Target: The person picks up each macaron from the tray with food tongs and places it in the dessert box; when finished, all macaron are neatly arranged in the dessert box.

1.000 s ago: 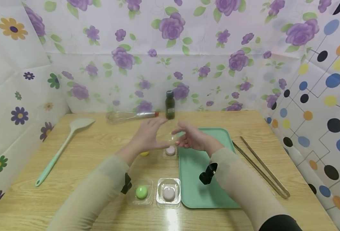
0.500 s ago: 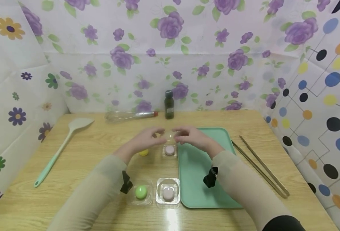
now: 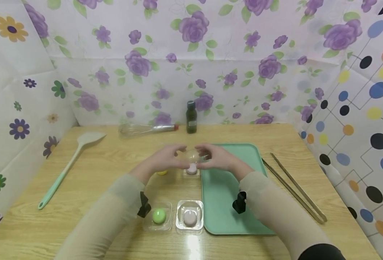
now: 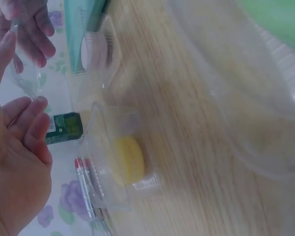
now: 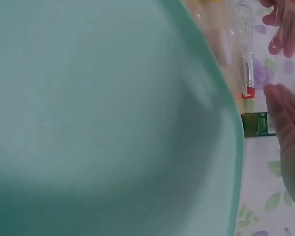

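Both hands hold a clear plastic lid (image 3: 192, 155) between them. My left hand (image 3: 163, 159) grips its left edge and my right hand (image 3: 218, 159) its right edge, fingertips curled at the rim. Just below, overlapped by the lid in the head view, a pink macaron (image 3: 191, 169) sits in a clear plastic box. A yellow macaron (image 4: 128, 160) stands in another clear box, mostly hidden behind my left hand in the head view. Nearer the front, a green macaron (image 3: 159, 216) and a pale pink macaron (image 3: 190, 218) sit in two more clear boxes.
A green tray (image 3: 230, 209) lies under my right forearm, with metal tongs (image 3: 295, 189) to its right. At the back are a whisk (image 3: 146, 129) and a dark bottle (image 3: 191, 117). A pale green spatula (image 3: 71, 162) lies far left. Patterned cloth walls (image 3: 113, 90) surround the table.
The lid has come down and nearer, over the back pink macaron. My left hand, spread wide at first, has drawn in, and both hands now stand level at the lid's sides.
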A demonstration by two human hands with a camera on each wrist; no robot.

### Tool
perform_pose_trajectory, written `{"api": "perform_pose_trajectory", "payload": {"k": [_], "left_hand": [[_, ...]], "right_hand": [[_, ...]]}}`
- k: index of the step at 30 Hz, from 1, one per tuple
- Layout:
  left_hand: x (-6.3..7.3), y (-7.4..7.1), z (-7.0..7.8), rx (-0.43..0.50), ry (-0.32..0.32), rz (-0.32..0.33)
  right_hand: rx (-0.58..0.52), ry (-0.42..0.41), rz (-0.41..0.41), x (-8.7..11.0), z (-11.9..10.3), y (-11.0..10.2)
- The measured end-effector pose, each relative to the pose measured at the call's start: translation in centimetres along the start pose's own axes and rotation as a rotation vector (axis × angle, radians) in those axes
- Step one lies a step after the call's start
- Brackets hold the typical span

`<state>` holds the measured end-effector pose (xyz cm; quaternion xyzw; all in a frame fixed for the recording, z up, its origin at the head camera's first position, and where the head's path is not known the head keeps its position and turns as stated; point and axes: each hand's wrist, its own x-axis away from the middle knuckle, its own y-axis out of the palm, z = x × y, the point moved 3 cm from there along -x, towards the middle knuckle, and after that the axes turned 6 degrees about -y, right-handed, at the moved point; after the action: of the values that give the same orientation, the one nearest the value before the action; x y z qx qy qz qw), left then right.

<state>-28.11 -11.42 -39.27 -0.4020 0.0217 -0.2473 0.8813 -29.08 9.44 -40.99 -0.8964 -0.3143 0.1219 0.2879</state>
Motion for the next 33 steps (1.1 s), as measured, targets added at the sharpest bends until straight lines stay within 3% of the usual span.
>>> {"api": "perform_pose_trajectory", "payload": {"k": [6, 15, 25, 33], "left_hand": [[0.0, 0.2, -0.3, -0.085, 0.01, 0.003], [0.0, 0.8, -0.3, -0.36, 0.0, -0.004], [-0.3, 1.6, 0.1, -0.473, -0.045, -0.045], [-0.2, 1.9, 0.3, -0.541, -0.04, -0.05]], "right_hand": [[0.161, -0.044, 0.004, -0.3, -0.1, 0.8], [0.353, -0.078, -0.014, -0.6, 0.3, 1.9], [0.402, -0.09, -0.044, -0.5, 0.9, 2.4], [0.453, -0.082, -0.057, -0.7, 1.1, 2.7]]}}
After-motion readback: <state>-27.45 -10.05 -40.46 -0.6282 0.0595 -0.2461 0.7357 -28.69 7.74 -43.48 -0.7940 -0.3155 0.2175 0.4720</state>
